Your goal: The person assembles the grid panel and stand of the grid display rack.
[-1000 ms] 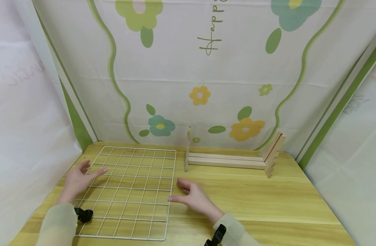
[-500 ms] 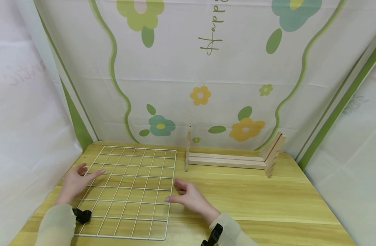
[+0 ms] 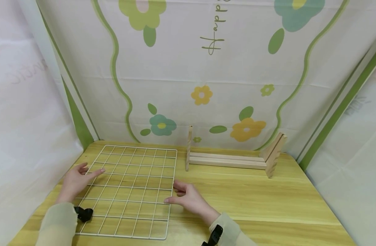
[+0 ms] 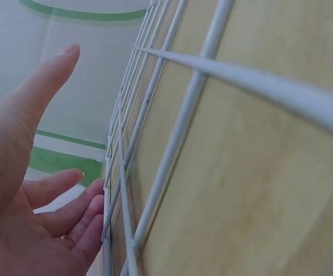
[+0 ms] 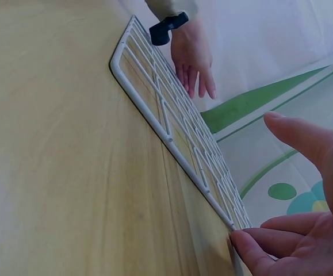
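A white wire grid panel [image 3: 132,187] lies flat on the left part of the wooden table. My left hand [image 3: 74,182] is at its left edge, thumb raised over the wires and fingertips right against the outer wire in the left wrist view. At the opposite edge is my right hand [image 3: 192,201]; in the right wrist view its lower fingertips [image 5: 247,244] touch the border wire while the thumb stands apart. Neither thumb closes down on the panel. Behind the right hand stands a light wooden stand [image 3: 227,162] with two upright ends joined by grooved bars.
The table [image 3: 252,205] has wood grain and extends to the right of the panel. A white flower-printed cloth [image 3: 163,68] hangs behind it, with more cloth on the left and right sides. Black wrist cameras [image 3: 84,214] sit on both cuffs.
My right hand has moved slightly left, up to the panel's right edge. The left hand has shifted a little left. The panel and wooden stand stay put on the table.
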Demonstrator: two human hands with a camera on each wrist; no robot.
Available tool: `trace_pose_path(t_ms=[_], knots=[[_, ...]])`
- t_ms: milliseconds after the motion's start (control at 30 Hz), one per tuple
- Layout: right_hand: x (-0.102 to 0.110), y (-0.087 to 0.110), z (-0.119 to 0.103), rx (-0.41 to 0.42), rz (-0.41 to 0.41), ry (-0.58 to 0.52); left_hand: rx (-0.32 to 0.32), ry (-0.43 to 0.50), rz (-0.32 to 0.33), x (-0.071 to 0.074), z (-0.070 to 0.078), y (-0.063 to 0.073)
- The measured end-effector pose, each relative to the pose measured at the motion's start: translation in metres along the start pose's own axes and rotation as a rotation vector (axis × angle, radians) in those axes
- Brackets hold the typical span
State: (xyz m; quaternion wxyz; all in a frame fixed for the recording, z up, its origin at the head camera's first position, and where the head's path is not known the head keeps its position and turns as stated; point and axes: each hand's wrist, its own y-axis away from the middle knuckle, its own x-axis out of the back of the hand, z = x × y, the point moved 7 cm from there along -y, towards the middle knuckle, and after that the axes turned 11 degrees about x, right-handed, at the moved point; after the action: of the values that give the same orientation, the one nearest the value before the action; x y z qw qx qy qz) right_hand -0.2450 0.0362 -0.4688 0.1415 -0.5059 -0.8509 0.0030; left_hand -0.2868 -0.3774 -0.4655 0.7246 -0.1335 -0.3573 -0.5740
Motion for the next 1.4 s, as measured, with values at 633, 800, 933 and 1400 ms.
trace_pose_path(t_ms=[633, 800, 933, 1400], knots=[[-0.002, 0.002, 0.003, 0.003, -0.005, -0.013, 0.129, 0.161, -0.016, 0.008, -0.001, -0.002], [-0.002, 0.002, 0.002, 0.011, -0.005, -0.021, 0.113, 0.184, 0.081, 0.010, 0.001, -0.003], [0.000, 0.002, 0.003, 0.005, 0.009, -0.023, 0.095, 0.201, 0.137, 0.013, 0.004, -0.003], [0.007, -0.006, 0.008, -0.019, 0.165, -0.064, 0.047, 0.200, 0.154, 0.021, 0.017, 0.005]])
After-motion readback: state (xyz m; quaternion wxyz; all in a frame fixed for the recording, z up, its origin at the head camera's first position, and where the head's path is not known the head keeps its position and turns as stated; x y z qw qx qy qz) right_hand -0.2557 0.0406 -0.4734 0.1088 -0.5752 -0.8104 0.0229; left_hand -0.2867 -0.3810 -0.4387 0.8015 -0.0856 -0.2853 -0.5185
